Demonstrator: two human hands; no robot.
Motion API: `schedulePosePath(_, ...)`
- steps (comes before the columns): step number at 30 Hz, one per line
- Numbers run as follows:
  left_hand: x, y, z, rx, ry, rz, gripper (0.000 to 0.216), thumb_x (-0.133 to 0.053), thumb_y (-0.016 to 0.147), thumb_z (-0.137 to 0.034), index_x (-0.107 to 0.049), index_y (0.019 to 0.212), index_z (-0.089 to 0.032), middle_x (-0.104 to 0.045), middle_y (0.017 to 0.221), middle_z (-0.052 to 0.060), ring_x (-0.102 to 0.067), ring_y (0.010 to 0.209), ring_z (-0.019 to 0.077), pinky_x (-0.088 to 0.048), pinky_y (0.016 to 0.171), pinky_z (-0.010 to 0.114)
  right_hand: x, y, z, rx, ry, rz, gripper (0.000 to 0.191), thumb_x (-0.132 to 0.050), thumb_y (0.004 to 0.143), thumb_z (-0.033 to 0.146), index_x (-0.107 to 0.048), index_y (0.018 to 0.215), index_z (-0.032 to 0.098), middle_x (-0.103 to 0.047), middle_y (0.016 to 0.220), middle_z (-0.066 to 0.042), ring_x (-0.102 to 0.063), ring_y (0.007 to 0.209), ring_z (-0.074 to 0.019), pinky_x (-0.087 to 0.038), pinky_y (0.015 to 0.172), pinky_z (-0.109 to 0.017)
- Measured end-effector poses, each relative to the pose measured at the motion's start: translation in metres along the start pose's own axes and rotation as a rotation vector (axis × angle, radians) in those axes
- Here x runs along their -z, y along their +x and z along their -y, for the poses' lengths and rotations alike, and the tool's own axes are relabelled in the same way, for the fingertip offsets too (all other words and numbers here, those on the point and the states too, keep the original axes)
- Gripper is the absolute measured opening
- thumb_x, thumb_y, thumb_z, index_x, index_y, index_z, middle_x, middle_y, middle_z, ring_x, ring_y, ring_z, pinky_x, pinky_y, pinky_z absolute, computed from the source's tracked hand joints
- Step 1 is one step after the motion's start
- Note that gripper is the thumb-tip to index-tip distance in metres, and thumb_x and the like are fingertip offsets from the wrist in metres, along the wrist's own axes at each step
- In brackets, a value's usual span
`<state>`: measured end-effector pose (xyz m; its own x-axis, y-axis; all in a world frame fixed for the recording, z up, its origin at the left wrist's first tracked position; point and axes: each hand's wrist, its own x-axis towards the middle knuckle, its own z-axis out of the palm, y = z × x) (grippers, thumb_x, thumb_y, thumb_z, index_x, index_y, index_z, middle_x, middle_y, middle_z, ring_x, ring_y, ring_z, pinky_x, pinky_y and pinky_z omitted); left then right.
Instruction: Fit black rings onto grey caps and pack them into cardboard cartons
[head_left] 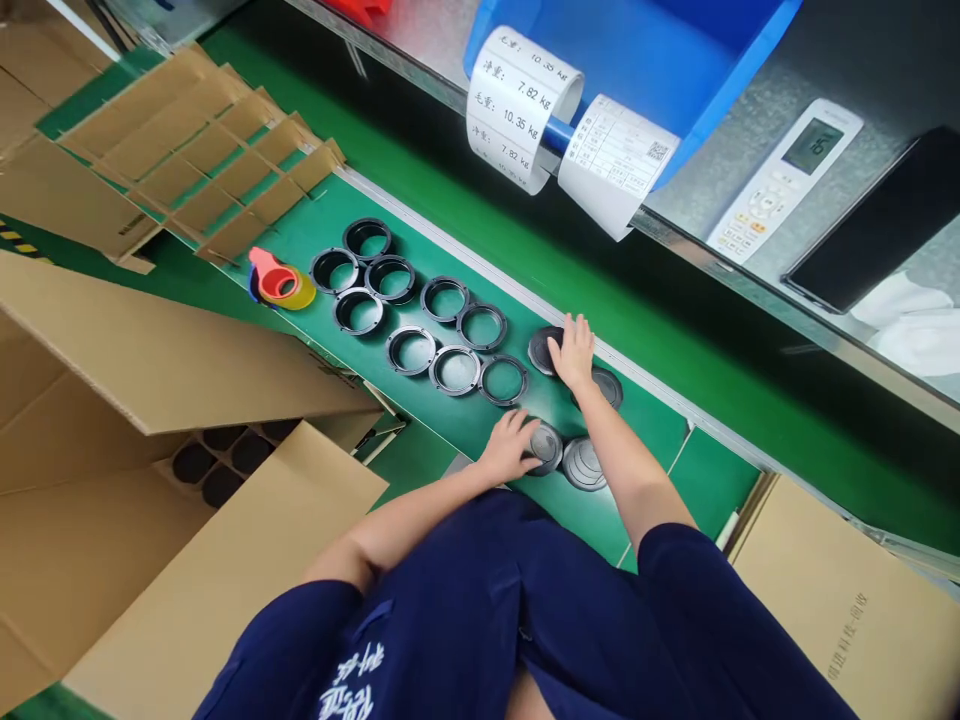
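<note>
My left hand (510,447) is at the near edge of the green table, its thumb and fingers curled about the left side of a black round disc (547,448). Farther back, my right hand (574,354) lies with fingers spread, the thumb touching the edge of another black disc (544,350). Two more such pieces sit close by: a ridged disc (585,464) right of my left hand, and a dark disc (607,388) partly behind my right wrist. Left of my hands stand several open black rings (456,370), some touching each other.
A yellow and red tape roll (289,287) and cardboard dividers (202,150) lie at the table's left end. An open carton (187,380) with black round parts stands at left. Above runs a shelf with a blue bin (720,60), label rolls (517,110), a remote (787,180) and a phone (877,220).
</note>
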<state>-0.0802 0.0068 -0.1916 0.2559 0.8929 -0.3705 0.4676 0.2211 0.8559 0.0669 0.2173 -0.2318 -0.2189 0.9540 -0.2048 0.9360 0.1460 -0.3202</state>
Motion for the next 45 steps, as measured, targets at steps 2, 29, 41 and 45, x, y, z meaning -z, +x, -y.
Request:
schedulePosePath(2, -0.017, 0.007, -0.003, -0.038, 0.192, 0.115, 0.104, -0.093, 0.063, -0.040, -0.046, 0.154, -0.026, -0.015, 0.172, 0.020, -0.005, 0.158, 0.0477, -0.002, 0.122, 0.073, 0.006, -0.002, -0.011, -0.056, 0.015, -0.044, 0.071, -0.037, 0.102, 0.044, -0.032, 0.160, 0.003, -0.021, 0.167, -0.027, -0.016, 0.155, -0.0383, -0.021, 0.124, -0.060)
schedulePosePath(29, -0.015, -0.064, 0.007, 0.075, -0.071, -0.354, 0.032, -0.069, 0.084, -0.036, -0.070, 0.114, -0.024, -0.057, 0.144, 0.016, -0.042, 0.145, 0.0382, -0.023, 0.127, 0.055, 0.075, -0.145, -0.152, -0.296, 0.056, -0.243, 0.128, -0.083, 0.064, 0.061, -0.014, 0.166, 0.024, -0.019, 0.158, -0.025, -0.034, 0.136, -0.0501, -0.036, 0.107, -0.066)
schedulePosePath(41, -0.025, -0.044, 0.003, -0.040, 0.217, -0.260, 0.031, -0.058, 0.092, -0.037, -0.072, 0.113, -0.019, -0.064, 0.133, 0.017, -0.055, 0.132, 0.0355, -0.033, 0.122, 0.051, 0.045, -0.248, -0.212, -0.383, -0.096, -0.355, 0.084, -0.031, 0.101, 0.060, -0.011, 0.168, 0.014, -0.006, 0.172, -0.023, -0.006, 0.157, -0.0447, -0.011, 0.118, -0.074)
schedulePosePath(45, -0.041, -0.028, -0.007, 0.006, 0.438, -0.137, 0.063, -0.072, 0.086, -0.042, -0.059, 0.142, -0.015, -0.046, 0.156, 0.022, -0.032, 0.151, 0.0407, -0.025, 0.125, 0.057, 0.029, -0.248, -0.211, -0.364, -0.100, -0.203, 0.074, -0.026, 0.103, 0.053, -0.020, 0.166, 0.016, -0.016, 0.170, -0.023, -0.014, 0.156, -0.0425, -0.013, 0.118, -0.074)
